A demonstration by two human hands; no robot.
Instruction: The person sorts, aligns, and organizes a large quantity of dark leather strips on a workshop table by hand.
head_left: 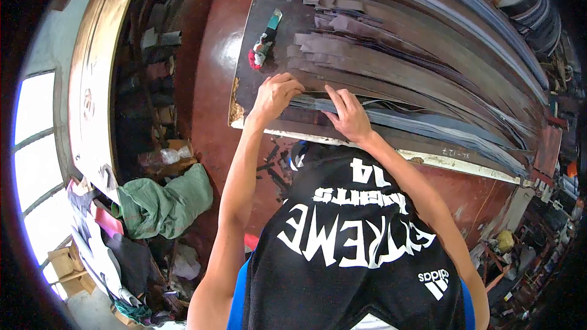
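Long, thin dark strips lie in a stack [397,120] along the near edge of the workbench. At the stack's left end, my left hand [278,95] has its fingers curled and closed over the strip ends. My right hand [350,116] is a short way to the right, thumb and forefinger on either side of the same strips, gripping them. Beyond the left hand lies a short tool with a green end and a cloth-wrapped handle [264,43]. Further bundles of brown strips [367,49] spread in rows just past the hands.
The dark bench top [260,0] has a worn, pale near edge [428,157]. A thick curved bundle of strips [452,9] runs along its far side. Dark scraps [275,171] lie on the red floor [214,85]. A green sack [168,201] sits at the lower left.
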